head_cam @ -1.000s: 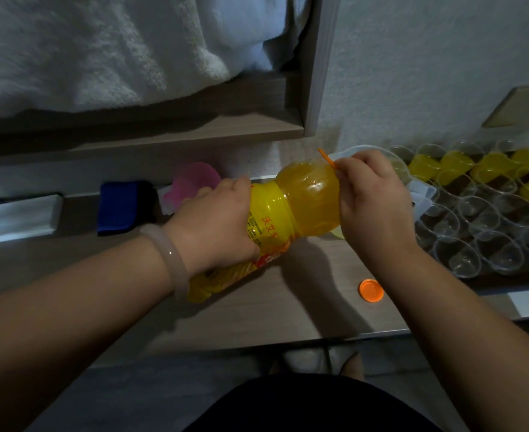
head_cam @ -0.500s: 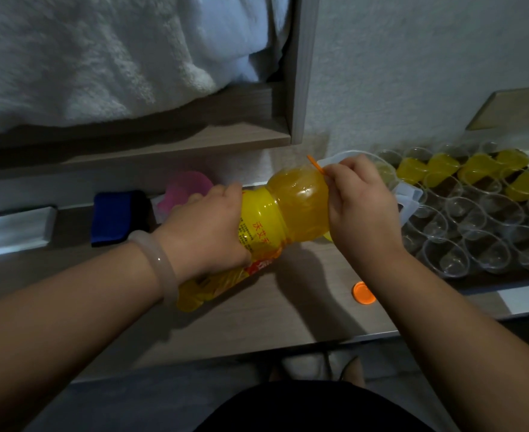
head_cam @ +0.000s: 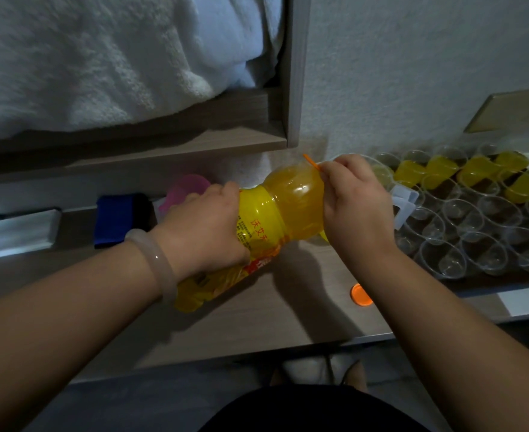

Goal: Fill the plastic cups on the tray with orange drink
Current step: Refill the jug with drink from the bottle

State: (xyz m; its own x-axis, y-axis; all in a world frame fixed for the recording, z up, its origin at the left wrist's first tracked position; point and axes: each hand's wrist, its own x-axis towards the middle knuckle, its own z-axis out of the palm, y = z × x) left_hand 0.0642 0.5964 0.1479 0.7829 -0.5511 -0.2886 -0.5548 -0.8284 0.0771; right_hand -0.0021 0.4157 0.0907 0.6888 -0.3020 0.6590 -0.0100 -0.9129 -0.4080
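**Cups (head_cam: 481,254) mostly unfilled; open bottle held near level is a spill risk**

Location of task items: the cups stand packed rim to rim on a dark tray (head_cam: 503,284) at the right end of the counter (head_cam: 257,332). I see orange drink only in the far cups; the nearer rows are clear and dry.

Hands: the left hand (head_cam: 207,232) is wrapped round the labelled middle of the bottle (head_cam: 291,207), which lies tilted almost flat above the counter, neck toward the tray. The right hand (head_cam: 356,207) is closed at the neck, pinching a thin orange strip (head_cam: 311,161). The mouth is hidden behind that hand.

Hazards, in my judgement:
- The cap (head_cam: 361,294) lies loose on the counter, so the bottle is open. It looks nearly full; a sharp tug on the strip, or a hard squeeze from the left hand, could throw drink over the counter.
- The cups are light and crowded. A knock from the right wrist could topple several.
- A clear jug (head_cam: 405,207) stands just behind the right hand, touching the tray's near corner; I cannot tell whether the mouth sits over it.

Surface and room: wood-grain counter against a pale textured wall (head_cam: 412,73); a shelf (head_cam: 179,145) above holds white towels (head_cam: 101,57). A pink cup (head_cam: 188,185) and a blue block (head_cam: 119,219) sit at the back. Lighting is dim.
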